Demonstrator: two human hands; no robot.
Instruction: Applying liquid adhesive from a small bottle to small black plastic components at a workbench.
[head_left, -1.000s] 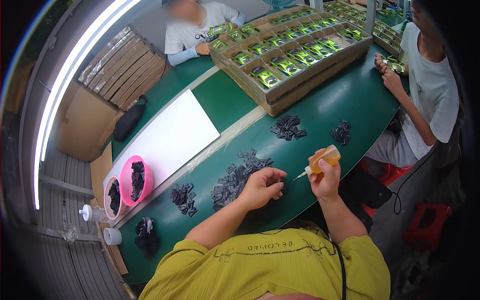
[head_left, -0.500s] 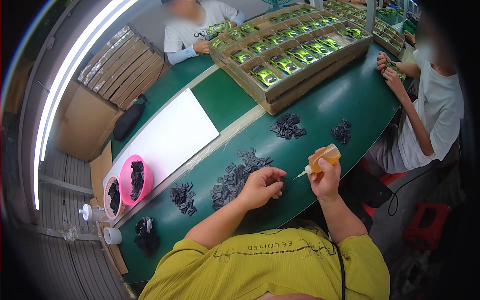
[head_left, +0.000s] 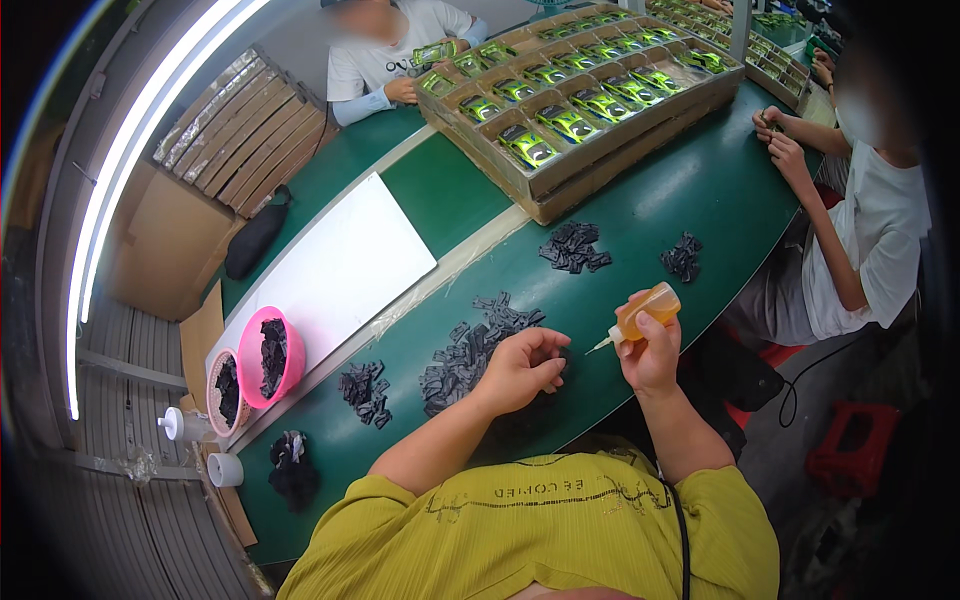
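In my right hand [head_left: 652,358] is a squeeze bottle [head_left: 657,303] of amber liquid. Its thin needle tip points left, toward my left hand [head_left: 522,372], with a gap between them. The fingers of my left hand are curled together over the green table, and a small dark piece [head_left: 563,354] shows at their tips, mostly hidden. A large heap of small black parts [head_left: 462,362] lies just beyond and left of that hand.
Smaller black heaps [head_left: 365,393] [head_left: 575,247] [head_left: 682,257] lie around the table. At the left stand a pink bowl [head_left: 294,362] and a basket [head_left: 216,405] beside a white board [head_left: 345,265]. A carton tray [head_left: 560,190] holds green toy car bodies. Two co-workers sit opposite and at right.
My hands and the bottle stay nearly in place; the left fingers have shifted slightly. The co-worker at right has moved their hands a little.
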